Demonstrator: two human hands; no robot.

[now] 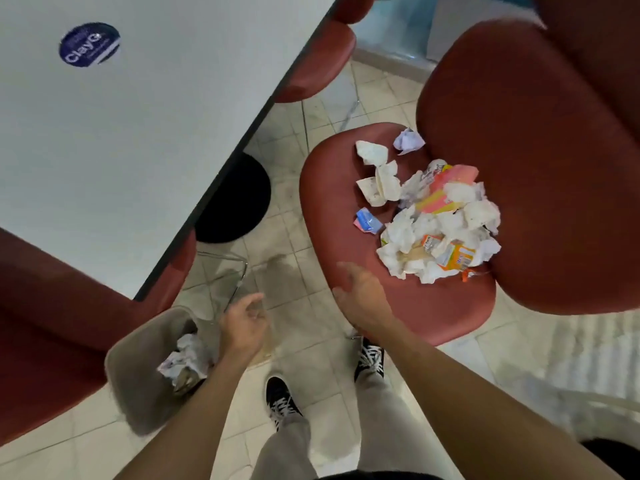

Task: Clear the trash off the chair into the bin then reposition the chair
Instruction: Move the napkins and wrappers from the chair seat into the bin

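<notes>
A dark red chair point(346, 188) stands right of centre, its seat holding a heap of crumpled tissues, wrappers and a small orange carton point(440, 220). A grey bin point(138, 368) sits on the floor at lower left with some crumpled paper point(183, 358) inside. My left hand point(242, 327) hovers beside the bin's right rim, fingers loosely spread and holding nothing. My right hand point(360, 296) is blurred over the seat's front edge, fingers relaxed, a short way from the nearest paper.
A white table point(138, 133) with a round blue sticker point(89, 45) fills the upper left, on a black round base point(235, 202). Other red chairs point(322, 60) stand at the table, one at far left. My shoes point(280, 400) are on beige tiles.
</notes>
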